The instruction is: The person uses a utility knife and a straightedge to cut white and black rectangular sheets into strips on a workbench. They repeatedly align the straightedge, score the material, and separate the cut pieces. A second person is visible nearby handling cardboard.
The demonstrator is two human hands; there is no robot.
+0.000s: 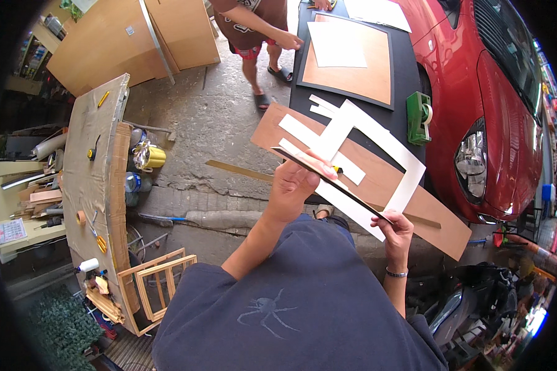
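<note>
- Beyond the hands a brown board point(414, 204) lies across the black table point(408, 68), white strips point(334, 133) crossing on it; a green tape dispenser point(418, 116) sits farther right
- Left hand point(294, 182) raised, fingers curled around one end of a thin dark-edged panel point(334, 185)
- Right hand point(395, 227) pinches its other, lower end

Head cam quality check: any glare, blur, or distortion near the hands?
Head view: even daylight, soft shadows; left hand and right hand on the thin dark-edged board are sharp; glare on the red car; fisheye bends edges, black vignette at the corners.
</note>
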